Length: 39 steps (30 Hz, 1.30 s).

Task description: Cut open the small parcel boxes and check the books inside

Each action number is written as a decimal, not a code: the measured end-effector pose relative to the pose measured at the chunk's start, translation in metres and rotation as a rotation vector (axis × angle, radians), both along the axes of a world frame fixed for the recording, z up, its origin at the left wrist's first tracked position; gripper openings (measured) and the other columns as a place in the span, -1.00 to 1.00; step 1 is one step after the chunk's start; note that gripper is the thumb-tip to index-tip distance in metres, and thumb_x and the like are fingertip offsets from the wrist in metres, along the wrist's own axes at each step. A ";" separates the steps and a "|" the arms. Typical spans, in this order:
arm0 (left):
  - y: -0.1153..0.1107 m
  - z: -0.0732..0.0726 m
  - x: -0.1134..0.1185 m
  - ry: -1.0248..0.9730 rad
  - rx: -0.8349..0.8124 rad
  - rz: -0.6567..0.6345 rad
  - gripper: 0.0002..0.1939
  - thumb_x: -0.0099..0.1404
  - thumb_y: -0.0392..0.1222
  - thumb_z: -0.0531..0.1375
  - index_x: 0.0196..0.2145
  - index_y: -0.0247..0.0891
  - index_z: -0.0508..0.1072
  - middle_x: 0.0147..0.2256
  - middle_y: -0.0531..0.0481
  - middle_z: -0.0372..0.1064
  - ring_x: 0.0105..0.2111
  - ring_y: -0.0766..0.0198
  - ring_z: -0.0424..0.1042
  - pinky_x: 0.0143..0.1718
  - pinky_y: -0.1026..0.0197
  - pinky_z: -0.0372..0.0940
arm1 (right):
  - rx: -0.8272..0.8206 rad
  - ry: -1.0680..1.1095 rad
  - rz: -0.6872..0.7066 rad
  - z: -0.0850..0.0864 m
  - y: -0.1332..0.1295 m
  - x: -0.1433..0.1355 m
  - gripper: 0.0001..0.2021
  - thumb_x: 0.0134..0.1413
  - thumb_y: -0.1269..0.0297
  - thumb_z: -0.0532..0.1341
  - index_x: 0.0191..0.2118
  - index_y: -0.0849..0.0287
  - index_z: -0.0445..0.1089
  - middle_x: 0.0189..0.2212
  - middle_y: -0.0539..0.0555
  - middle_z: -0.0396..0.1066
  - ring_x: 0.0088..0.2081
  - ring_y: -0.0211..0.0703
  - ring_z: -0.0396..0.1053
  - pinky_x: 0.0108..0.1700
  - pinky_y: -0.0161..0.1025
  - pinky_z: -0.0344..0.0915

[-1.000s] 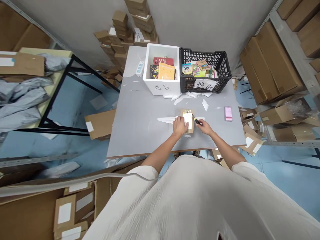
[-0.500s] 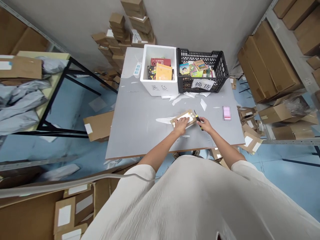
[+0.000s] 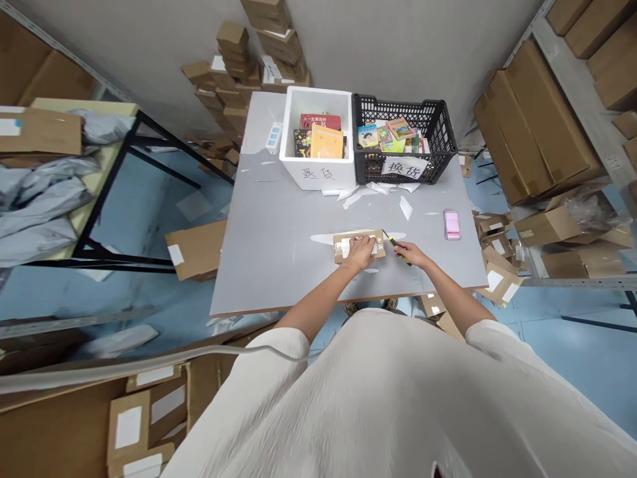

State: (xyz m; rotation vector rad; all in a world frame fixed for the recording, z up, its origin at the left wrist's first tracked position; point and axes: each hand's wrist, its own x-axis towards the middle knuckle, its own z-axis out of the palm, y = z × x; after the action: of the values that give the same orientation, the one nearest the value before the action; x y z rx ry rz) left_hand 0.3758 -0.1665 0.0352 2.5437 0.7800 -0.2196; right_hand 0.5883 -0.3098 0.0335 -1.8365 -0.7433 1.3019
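Note:
A small cardboard box [image 3: 338, 255] with a white label lies on the grey table. My left hand [image 3: 360, 252] rests over its top, fingers bent against the label and holding it in place. A black and yellow utility knife [image 3: 391, 240] is in the closed fingers of my right hand [image 3: 411, 254]. Its blade points up and left, close to the box's right end; whether it touches the cardboard I cannot tell. Beneath and behind the box lies a strip of white paper [image 3: 321, 238].
At the table's back stand a white foam box [image 3: 311, 174] and a black plastic crate [image 3: 440, 159], both holding books. White paper scraps [image 3: 405, 208] lie before them. A pink phone-like object [image 3: 452, 226] lies at right. Cardboard boxes [image 3: 542, 126] crowd the right side.
The cardboard box has turned from a slant to nearly level and shifted slightly left under my left hand. My right hand has tilted the knife, its blade tip now further left and lower.

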 end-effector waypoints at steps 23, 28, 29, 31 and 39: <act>0.001 -0.009 -0.006 -0.118 0.036 -0.069 -0.41 0.30 -0.27 0.43 0.27 -0.10 0.51 0.20 -0.27 0.41 0.25 -0.19 0.43 0.41 -0.23 0.27 | -0.112 -1.016 0.798 0.044 0.037 0.031 -0.58 0.63 0.28 0.04 0.31 0.05 0.58 0.11 0.27 0.61 0.13 0.16 0.50 0.14 -0.06 0.26; 0.002 -0.011 -0.007 -0.125 0.041 -0.067 -0.41 0.29 -0.27 0.43 0.26 -0.08 0.51 0.23 -0.26 0.41 0.27 -0.19 0.44 0.39 -0.23 0.30 | -0.108 -1.042 0.816 0.043 0.038 0.034 -0.56 0.62 0.31 0.03 0.32 0.06 0.57 0.10 0.30 0.60 0.15 0.16 0.49 0.19 -0.03 0.24; 0.002 -0.010 -0.007 -0.125 0.037 -0.068 -0.42 0.30 -0.27 0.42 0.26 -0.09 0.51 0.23 -0.26 0.41 0.27 -0.19 0.44 0.39 -0.22 0.30 | -0.119 -1.017 0.812 0.042 0.037 0.035 -0.56 0.61 0.31 0.03 0.32 0.06 0.57 0.11 0.28 0.61 0.14 0.16 0.49 0.18 -0.04 0.25; 0.001 -0.010 -0.008 -0.123 0.025 -0.069 -0.41 0.31 -0.28 0.41 0.27 -0.09 0.50 0.24 -0.26 0.41 0.29 -0.18 0.44 0.40 -0.21 0.30 | -0.141 -0.941 0.794 0.037 0.035 0.039 -0.56 0.58 0.30 0.05 0.30 0.05 0.58 0.11 0.24 0.63 0.12 0.13 0.51 0.14 -0.08 0.30; 0.001 -0.004 -0.008 -0.092 -0.013 -0.076 -0.39 0.33 -0.28 0.38 0.30 -0.08 0.47 0.28 -0.26 0.38 0.36 -0.17 0.37 0.41 -0.19 0.26 | -0.065 -0.595 0.604 0.013 0.021 0.053 -0.66 0.45 0.20 0.19 0.11 0.03 0.69 -0.07 0.08 0.72 -0.11 0.01 0.55 -0.05 -0.20 0.45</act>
State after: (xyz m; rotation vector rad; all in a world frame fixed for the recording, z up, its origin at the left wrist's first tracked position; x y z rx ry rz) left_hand 0.3675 -0.1653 0.0313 2.5540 0.6462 -0.1303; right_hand 0.6414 -0.2893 0.0469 -2.1670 -1.6899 1.1190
